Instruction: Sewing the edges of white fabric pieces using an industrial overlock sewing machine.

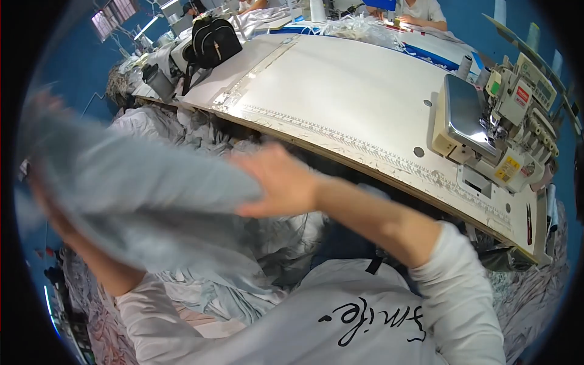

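Note:
A light grey-blue piece of fabric (152, 176) is stretched in the air between my two hands, blurred by motion. My right hand (277, 179) is closed on its right edge, in front of the table's near edge. At the far left, my left hand (48, 106) is raised at the fabric's upper end; its fingers are smeared, and the fabric hides part of that arm. Below the fabric, a heap of pale garments (225, 298) lies by my lap.
A white worktable (340, 85) with a ruler strip along its near edge stands ahead. An overlock sewing machine (517, 121) sits on its right end, near tweezers (529, 224). A black backpack (213, 42) and grey bottle (158, 82) are at the left. Another person (423, 12) works beyond.

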Action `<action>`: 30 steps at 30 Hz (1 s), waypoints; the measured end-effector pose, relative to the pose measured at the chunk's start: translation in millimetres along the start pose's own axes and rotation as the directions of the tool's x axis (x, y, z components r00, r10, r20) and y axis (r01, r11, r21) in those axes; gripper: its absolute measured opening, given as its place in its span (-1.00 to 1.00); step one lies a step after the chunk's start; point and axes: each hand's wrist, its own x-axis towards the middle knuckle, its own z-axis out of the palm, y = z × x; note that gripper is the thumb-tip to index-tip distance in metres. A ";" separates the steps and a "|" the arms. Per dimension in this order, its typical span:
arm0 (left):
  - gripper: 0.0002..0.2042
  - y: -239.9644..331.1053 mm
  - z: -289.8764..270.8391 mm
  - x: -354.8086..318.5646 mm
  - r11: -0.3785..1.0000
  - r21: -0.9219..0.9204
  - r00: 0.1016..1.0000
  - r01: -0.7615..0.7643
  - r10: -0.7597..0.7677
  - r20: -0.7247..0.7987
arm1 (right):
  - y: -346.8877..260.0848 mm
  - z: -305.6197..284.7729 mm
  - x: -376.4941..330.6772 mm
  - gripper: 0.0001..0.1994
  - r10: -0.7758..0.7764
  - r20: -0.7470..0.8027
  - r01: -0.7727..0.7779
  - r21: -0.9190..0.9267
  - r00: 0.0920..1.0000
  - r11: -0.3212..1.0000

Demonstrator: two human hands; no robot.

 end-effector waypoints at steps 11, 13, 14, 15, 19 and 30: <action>-0.42 25.4 -14.0 21.4 0.932 -0.069 0.929 0.357 -0.346 0.134 | 101.1 67.7 -114.8 -0.73 0.589 -0.005 -0.556 0.325 0.808 0.765; -0.41 27.8 -20.4 19.0 0.902 -0.064 0.897 0.427 -0.414 0.156 | 62.0 31.3 -44.7 -0.75 0.346 -0.013 -0.340 0.153 0.938 0.928; -0.47 28.4 -8.0 -6.6 0.648 -0.152 0.625 0.746 -0.602 0.497 | 34.9 7.9 -11.8 -0.71 0.194 -0.016 -0.190 0.157 0.981 0.969; -0.49 28.3 29.5 -34.8 0.285 -0.141 0.280 0.948 -0.539 0.794 | 32.8 -4.0 5.0 -0.76 0.049 -0.212 -0.017 0.152 0.976 0.988; -0.39 75.3 98.2 -43.7 0.586 -0.576 0.703 0.570 0.015 0.711 | -17.2 -76.1 32.7 -0.72 -0.054 -0.119 0.077 0.191 0.991 0.979; -0.67 -30.4 -15.7 -2.1 0.099 -0.994 0.509 0.054 -0.859 -0.058 | 158.7 89.4 -192.4 -0.70 0.672 0.029 -0.613 -0.383 0.740 0.691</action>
